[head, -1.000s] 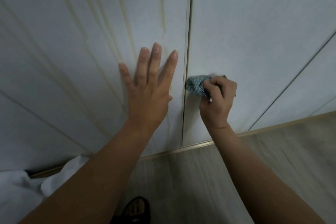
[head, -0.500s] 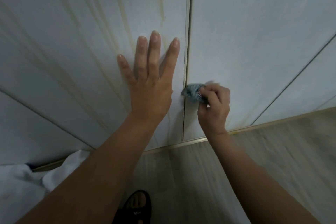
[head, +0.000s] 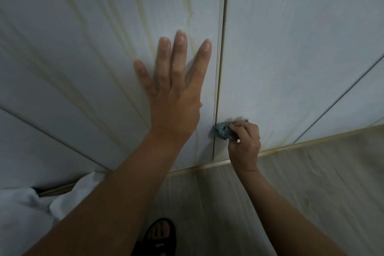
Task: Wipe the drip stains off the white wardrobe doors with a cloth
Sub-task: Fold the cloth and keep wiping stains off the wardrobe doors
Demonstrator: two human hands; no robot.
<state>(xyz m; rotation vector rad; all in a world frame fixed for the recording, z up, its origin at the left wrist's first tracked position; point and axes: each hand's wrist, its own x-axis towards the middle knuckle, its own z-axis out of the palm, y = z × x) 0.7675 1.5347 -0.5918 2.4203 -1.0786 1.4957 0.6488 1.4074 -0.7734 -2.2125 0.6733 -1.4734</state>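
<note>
Blue-grey cloth (head: 221, 130) is bunched low on the right wardrobe door (head: 291, 48), at the seam w/ the left door (head: 83, 58), near the bottom edge. Right grip (head: 245, 141) is curled round it, pressing it to the panel. Left grip (head: 176, 97) lies flat, fingers spread, on the left door among yellowish drip stains (head: 143, 18). Below: pale floor (head: 311, 189), black sandal (head: 158, 239).
</note>
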